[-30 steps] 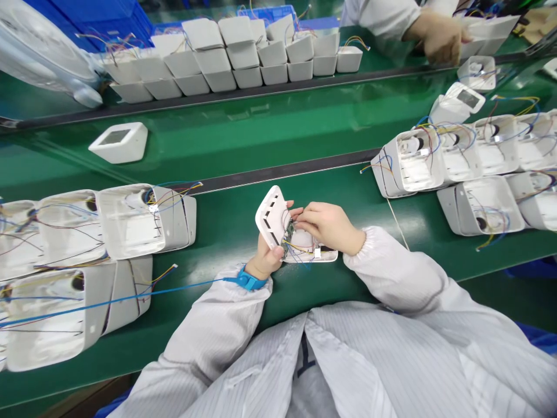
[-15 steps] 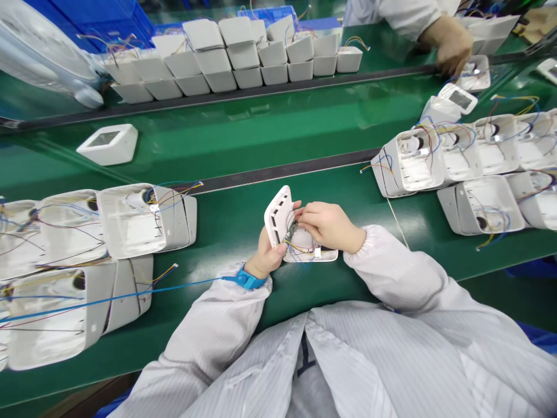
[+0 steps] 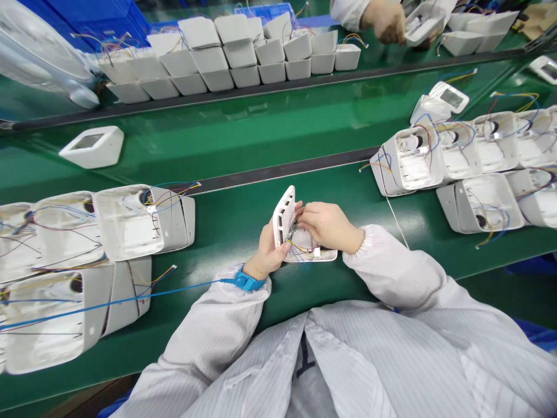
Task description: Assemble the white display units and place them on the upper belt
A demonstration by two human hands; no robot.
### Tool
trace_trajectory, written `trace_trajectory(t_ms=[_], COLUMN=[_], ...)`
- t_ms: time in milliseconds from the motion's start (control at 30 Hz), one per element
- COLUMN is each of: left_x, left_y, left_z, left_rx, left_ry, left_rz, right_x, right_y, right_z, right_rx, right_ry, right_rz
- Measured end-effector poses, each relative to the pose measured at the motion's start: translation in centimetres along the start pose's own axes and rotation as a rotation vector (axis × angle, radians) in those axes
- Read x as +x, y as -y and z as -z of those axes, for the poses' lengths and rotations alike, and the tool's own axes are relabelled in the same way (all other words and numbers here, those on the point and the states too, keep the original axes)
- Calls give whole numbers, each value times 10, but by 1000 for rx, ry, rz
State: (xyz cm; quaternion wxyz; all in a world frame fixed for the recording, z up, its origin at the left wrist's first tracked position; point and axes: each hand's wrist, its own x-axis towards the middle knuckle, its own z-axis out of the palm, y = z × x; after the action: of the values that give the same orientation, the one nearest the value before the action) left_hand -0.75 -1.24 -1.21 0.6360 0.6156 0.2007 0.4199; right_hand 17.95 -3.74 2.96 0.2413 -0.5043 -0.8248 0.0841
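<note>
My left hand (image 3: pixel 268 253) grips a white slotted plastic cover (image 3: pixel 284 217), tilted up on its edge, with the thumb near its lower side. Joined to it by thin coloured wires (image 3: pixel 300 251) is a second white shell (image 3: pixel 328 255) lying low on the green bench, with a small white connector (image 3: pixel 317 252) in it. My right hand (image 3: pixel 324 223) has its fingers pinched together at a small circuit board (image 3: pixel 291 231) on the cover's inner side. What exactly those fingertips grip is hidden. A blue wrist strap (image 3: pixel 247 280) circles my left wrist.
Open white housings with wires stand stacked at left (image 3: pixel 126 223) and right (image 3: pixel 418 162). Beyond the bench runs a green conveyor belt (image 3: pixel 243 130) carrying a white unit with a small screen (image 3: pixel 92 147). Across it, a co-worker's hand (image 3: pixel 385 22) holds a white housing (image 3: pixel 424 24).
The cover in my left hand has turned more upright and shifted slightly right. Units on the belt have moved left. The co-worker has lifted a white housing away from the belt's far edge.
</note>
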Motion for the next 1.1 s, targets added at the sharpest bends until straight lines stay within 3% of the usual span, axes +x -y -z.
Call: trace_trajectory(t_ms=[300, 533, 633, 733, 833, 1100], left_x=[-2, 3, 5, 6, 6, 6], left_y=[2, 0, -4, -5, -5, -5], left_z=[-2, -1, -2, -2, -1, 1], left_rx=[66, -40, -57, -47, -64, -21], left_ry=[1, -40, -51, -56, -58, -21], left_rz=[-26, -42, -43, -44, -42, -42], right_x=[1, 2, -1, -5, -6, 1], right_y=[1, 5, 15, 22, 17, -5], right_z=[-3, 14, 29, 34, 35, 50], right_rx=[-84, 110, 302, 325, 372, 780], right_ry=[19, 15, 134, 254, 273, 443], right_rz=[-23, -95, -24, 55, 3, -63])
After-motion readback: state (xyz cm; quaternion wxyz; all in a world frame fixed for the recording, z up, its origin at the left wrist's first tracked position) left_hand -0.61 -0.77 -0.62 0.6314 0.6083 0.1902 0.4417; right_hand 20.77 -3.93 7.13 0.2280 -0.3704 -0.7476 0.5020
